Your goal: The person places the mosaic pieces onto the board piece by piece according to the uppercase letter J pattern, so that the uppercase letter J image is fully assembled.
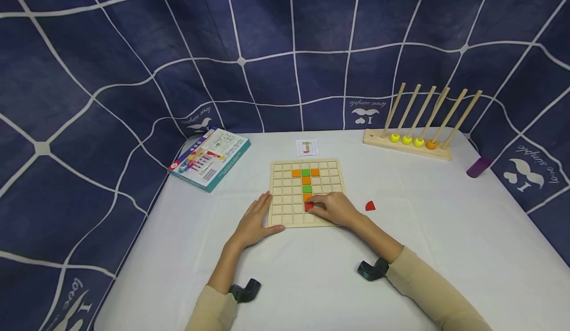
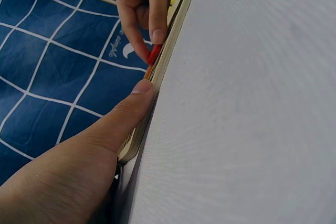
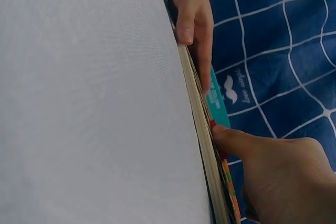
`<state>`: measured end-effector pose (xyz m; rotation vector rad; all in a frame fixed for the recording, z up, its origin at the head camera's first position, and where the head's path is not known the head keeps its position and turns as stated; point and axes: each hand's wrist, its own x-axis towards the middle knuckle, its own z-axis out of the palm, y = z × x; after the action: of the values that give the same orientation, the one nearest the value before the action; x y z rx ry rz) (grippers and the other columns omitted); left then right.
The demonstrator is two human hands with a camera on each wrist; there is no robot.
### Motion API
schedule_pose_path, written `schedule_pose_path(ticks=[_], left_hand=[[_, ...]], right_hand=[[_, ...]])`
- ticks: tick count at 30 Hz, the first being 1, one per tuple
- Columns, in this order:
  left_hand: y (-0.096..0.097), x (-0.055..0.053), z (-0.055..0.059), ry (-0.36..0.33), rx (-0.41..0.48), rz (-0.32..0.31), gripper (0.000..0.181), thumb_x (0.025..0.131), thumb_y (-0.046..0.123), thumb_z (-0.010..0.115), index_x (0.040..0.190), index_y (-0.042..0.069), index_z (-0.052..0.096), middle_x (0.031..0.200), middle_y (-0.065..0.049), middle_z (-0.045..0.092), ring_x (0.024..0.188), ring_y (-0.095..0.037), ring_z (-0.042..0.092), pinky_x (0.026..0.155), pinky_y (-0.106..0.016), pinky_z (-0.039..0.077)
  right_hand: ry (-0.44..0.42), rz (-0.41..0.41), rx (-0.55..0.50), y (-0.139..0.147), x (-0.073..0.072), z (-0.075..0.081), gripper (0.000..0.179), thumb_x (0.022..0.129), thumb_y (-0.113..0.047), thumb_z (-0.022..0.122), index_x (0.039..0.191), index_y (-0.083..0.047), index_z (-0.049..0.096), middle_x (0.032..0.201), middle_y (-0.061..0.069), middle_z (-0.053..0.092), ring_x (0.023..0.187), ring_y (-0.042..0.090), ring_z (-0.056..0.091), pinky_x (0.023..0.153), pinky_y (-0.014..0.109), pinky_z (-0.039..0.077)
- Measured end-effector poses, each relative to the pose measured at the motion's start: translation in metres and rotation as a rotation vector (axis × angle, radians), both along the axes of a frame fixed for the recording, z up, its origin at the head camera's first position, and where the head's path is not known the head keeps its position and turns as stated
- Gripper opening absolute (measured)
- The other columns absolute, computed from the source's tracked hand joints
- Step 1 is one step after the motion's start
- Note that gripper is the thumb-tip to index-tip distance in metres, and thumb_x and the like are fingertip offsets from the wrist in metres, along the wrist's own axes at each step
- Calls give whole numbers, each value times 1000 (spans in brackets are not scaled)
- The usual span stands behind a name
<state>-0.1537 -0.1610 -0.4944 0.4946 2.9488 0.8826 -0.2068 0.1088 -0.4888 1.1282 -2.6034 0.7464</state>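
A wooden grid board lies on the white table. Orange and green square tiles form a T in its cells, with an orange tile at one end of the bar. My right hand pinches a red tile between thumb and finger, tilted, at the lower end of the stem. My left hand rests along the board's left edge, fingers extended and thumb at the near corner. On the table to the right of the board lies a red quarter-round piece.
Behind the board is a small pattern card. A colourful box lies back left. At back right stands a wooden peg rack with yellow and orange beads, and a purple cylinder is near the table's right edge.
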Motion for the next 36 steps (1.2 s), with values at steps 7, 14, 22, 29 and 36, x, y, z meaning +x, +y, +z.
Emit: schedule_pose_path(ticks=[7, 14, 22, 29, 36], left_hand=[[0, 0, 0, -1, -12, 8, 105, 72, 63, 65, 146, 3, 21, 153, -9, 16, 140, -21, 11, 112, -35, 7], [1, 0, 0, 12, -10, 11, 104, 72, 63, 65, 146, 3, 22, 152, -10, 17, 139, -22, 12, 112, -36, 8], [0, 0, -3, 12, -9, 11, 104, 73, 62, 65, 146, 3, 21, 152, -10, 17, 140, -21, 11, 112, -36, 7], [0, -1, -3, 15, -7, 9, 104, 73, 61, 66, 145, 2, 22, 152, -10, 17, 139, -22, 12, 112, -37, 8], [0, 0, -2, -8, -6, 15, 104, 73, 62, 65, 146, 3, 21, 153, -9, 16, 140, -20, 10, 112, -35, 6]], right_hand=[[21, -11, -3, -2, 0, -2, 25, 83, -33, 69, 103, -18, 72, 68, -7, 65, 41, -1, 27, 42, 18, 27], [32, -11, 0, -1, -1, -4, 25, 83, -34, 68, 103, -19, 72, 63, -10, 62, 41, -1, 28, 43, 18, 27], [30, -4, 1, 0, 0, -4, 26, 83, -35, 69, 103, -19, 72, 59, -10, 60, 41, -1, 27, 43, 18, 27], [22, 0, -6, 0, 0, -4, 26, 82, -34, 69, 103, -19, 72, 61, -8, 62, 41, -1, 27, 43, 18, 27], [7, -6, -3, 1, 1, -2, 29, 82, -35, 69, 107, -19, 70, 57, -12, 56, 42, 0, 27, 43, 20, 27]])
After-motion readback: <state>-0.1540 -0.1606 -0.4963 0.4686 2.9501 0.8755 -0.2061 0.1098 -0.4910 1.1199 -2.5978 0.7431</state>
